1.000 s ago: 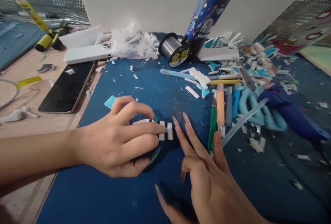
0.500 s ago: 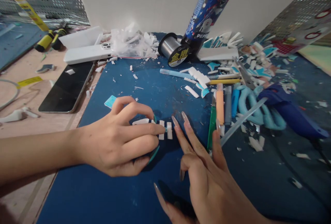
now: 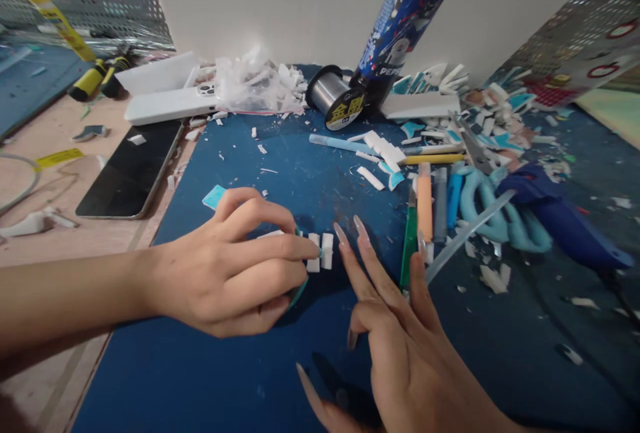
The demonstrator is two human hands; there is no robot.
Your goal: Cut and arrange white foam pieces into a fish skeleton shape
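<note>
My left hand (image 3: 240, 263) is bent over some small white foam strips (image 3: 327, 251) on the blue mat (image 3: 210, 380). Its fingers are curled and pressed together, with long teal nails showing at the tips. Two short strips stick out to the right of the index fingertip, and a longer white foam piece (image 3: 270, 234) runs partly under the fingers; the grip itself is hidden. My right hand (image 3: 410, 346) rests on the mat just right of the strips, fingers spread, holding nothing. Beside its little finger lies a green-handled craft knife (image 3: 409, 246).
Behind are a spool of line (image 3: 336, 98), a tilted Pepsi bottle (image 3: 395, 33) and heaped foam scraps (image 3: 493, 113). Markers (image 3: 425, 203), scissors (image 3: 480, 206) and a blue glue gun (image 3: 565, 216) lie right. A phone (image 3: 131, 170) lies left.
My left fingers have shifted slightly, covering more of the longer white piece. The right hand stays spread in nearly the same place.
</note>
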